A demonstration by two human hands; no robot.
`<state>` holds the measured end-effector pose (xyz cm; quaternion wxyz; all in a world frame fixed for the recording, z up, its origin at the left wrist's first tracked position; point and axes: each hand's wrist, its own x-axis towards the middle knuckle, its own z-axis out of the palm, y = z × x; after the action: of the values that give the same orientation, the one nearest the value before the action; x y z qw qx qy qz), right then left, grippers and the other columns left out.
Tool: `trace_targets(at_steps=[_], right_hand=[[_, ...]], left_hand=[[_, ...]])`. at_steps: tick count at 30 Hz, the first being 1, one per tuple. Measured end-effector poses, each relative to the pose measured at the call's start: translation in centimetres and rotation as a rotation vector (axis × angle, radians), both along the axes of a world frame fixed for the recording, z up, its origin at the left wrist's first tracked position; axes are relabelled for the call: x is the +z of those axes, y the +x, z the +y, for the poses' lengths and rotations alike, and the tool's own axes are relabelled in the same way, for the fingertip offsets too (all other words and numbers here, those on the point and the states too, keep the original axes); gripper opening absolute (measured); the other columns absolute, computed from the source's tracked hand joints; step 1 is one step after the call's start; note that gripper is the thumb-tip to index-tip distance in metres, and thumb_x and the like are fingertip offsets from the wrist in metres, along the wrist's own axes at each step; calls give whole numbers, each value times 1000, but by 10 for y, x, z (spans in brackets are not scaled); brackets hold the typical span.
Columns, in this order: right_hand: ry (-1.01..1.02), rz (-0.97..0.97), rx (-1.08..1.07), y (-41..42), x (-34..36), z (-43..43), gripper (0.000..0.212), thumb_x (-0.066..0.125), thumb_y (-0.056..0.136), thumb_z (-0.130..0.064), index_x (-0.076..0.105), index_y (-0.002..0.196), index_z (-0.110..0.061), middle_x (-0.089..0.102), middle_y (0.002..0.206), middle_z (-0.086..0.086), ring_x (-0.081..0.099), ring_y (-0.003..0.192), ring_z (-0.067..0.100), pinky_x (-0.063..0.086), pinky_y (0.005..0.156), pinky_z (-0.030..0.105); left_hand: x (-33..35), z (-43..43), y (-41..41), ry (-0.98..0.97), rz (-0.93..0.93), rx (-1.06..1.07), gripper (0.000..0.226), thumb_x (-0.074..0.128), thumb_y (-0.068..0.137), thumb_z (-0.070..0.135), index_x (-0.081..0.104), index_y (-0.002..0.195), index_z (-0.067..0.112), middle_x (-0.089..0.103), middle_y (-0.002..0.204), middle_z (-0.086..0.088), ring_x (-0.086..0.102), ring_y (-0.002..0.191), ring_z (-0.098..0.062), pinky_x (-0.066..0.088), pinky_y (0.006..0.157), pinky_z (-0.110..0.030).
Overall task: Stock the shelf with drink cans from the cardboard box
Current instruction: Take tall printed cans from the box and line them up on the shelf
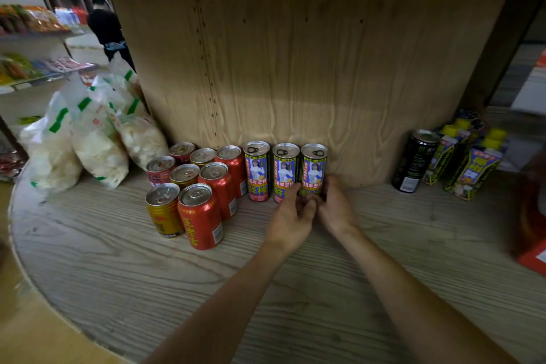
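On grey shop shelf (124,263) | left hand (291,217), right hand (335,207) hold rightmost can (314,167)

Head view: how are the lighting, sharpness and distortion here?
Head view: dim, brighter patch on the back panel; wide-angle lens bows the shelf edge; right margin around the red box smeared; left hand and right hand at the rightmost tall can look sharp.

A shop: wooden shelf (118,260) stocked with drink cans (201,216), snack bags (94,139) beside.
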<state>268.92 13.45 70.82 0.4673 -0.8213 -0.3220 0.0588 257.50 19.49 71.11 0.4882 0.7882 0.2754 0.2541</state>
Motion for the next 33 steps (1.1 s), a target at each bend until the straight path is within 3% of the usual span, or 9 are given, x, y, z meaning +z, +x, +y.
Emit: trace_targets(at_steps=[4, 10, 15, 18, 20, 23, 26, 28, 33], right_hand=[[7, -22, -17, -2, -2, -1, 43, 73, 87, -21, 52, 124, -15, 65, 121, 12, 63, 112, 29, 50, 89, 40], [-46, -16, -28, -3, 4, 0, 44, 74, 87, -24, 52, 124, -10, 64, 121, 15, 61, 112, 31, 46, 85, 37], [-64, 6, -18, -6, 9, -5, 47, 76, 82, -31, 55, 120, -14, 68, 117, 12, 65, 110, 30, 51, 89, 40], [-59, -5, -2, -13, 10, -14, 46, 78, 84, -32, 57, 121, -15, 69, 120, 8, 64, 112, 24, 50, 89, 34], [-64, -16, -1, -21, 11, -21, 43, 76, 85, -28, 57, 122, -15, 68, 122, 8, 64, 113, 23, 49, 91, 32], [-103, -70, 23, -38, 13, -35, 38, 70, 87, -21, 60, 124, -18, 69, 122, 8, 64, 115, 23, 49, 97, 33], [-156, -130, 8, -58, 14, -51, 38, 62, 87, -25, 62, 125, -22, 68, 122, 8, 64, 115, 25, 50, 98, 36], [-207, -183, -6, -75, 14, -63, 26, 62, 91, -25, 66, 117, -19, 70, 117, 9, 65, 110, 27, 52, 93, 36], [-378, -311, -47, -131, 17, -111, 16, 57, 94, -26, 68, 101, -18, 71, 108, 8, 63, 106, 29, 49, 86, 37]], left_hand=[[1, 2, 0, 11, 42, -23, 78, 53, 85, 51, 36, 154, 20, 67, 132, -5, 62, 124, -19, 47, 107, -36], [6, 3, -4, 62, 95, -59, 63, 57, 102, 31, 30, 157, 16, 60, 142, -7, 54, 133, -21, 40, 105, -26], [12, 0, -13, 86, 130, -88, 65, 55, 102, 37, 27, 158, 18, 54, 149, -7, 48, 140, -21, 36, 110, -27], [10, 0, -22, 51, 101, -91, 71, 55, 96, 48, 31, 157, 20, 56, 146, -1, 52, 136, -17, 40, 111, -29], [10, -2, -29, 40, 86, -83, 63, 57, 99, 41, 36, 153, 18, 55, 143, 3, 54, 131, -14, 40, 107, -25], [12, -9, -42, 66, 56, -77, 51, 59, 101, 25, 44, 148, 13, 58, 141, -7, 58, 127, -25, 42, 108, -30], [18, -17, -59, 110, 55, -111, 51, 61, 100, 21, 45, 148, 14, 57, 139, -10, 57, 126, -28, 42, 107, -31], [22, -23, -74, 165, 104, -139, 53, 60, 100, 25, 44, 149, 15, 54, 143, -11, 55, 129, -28, 42, 106, -31], [30, -44, -116, 469, 209, -283, 57, 56, 97, 35, 46, 149, 15, 53, 145, -14, 51, 132, -34, 41, 109, -40]])
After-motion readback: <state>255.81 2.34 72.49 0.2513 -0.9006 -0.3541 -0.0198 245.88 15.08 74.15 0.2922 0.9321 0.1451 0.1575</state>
